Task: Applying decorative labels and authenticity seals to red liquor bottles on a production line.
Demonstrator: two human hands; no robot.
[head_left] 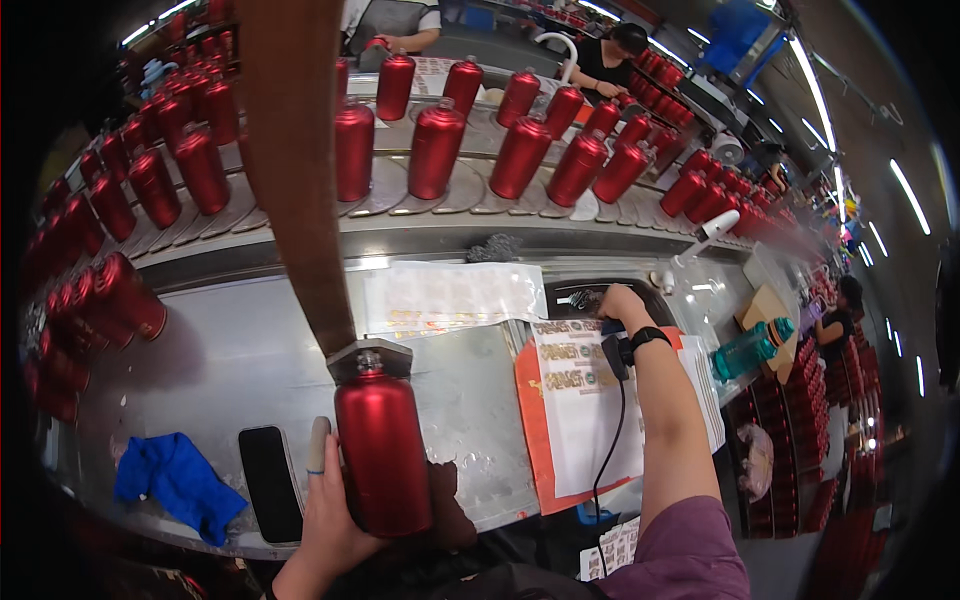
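Note:
A glossy red metal bottle (382,455) stands nearly upright close to me, its narrow neck in front of a metal bracket. My left hand (335,520) is closed round its lower left side, with a beige finger cot on one stretched finger. Further off to the right, my right hand (622,303) reaches down into a dark tray (655,303) that looks wet inside. Its fingers are curled together and the tips are hidden, so what they pinch cannot be made out. A black band and a dark corded piece (616,356) sit at that wrist.
Sheets of printed decals (585,420) lie on an orange folder (535,430). A brown post (300,180) rises behind the bottle. Left lie a phone (270,484) and blue cloth (180,485). Red bottles (437,150) line a conveyor; a teal bottle (752,348) is right. Co-workers sit beyond.

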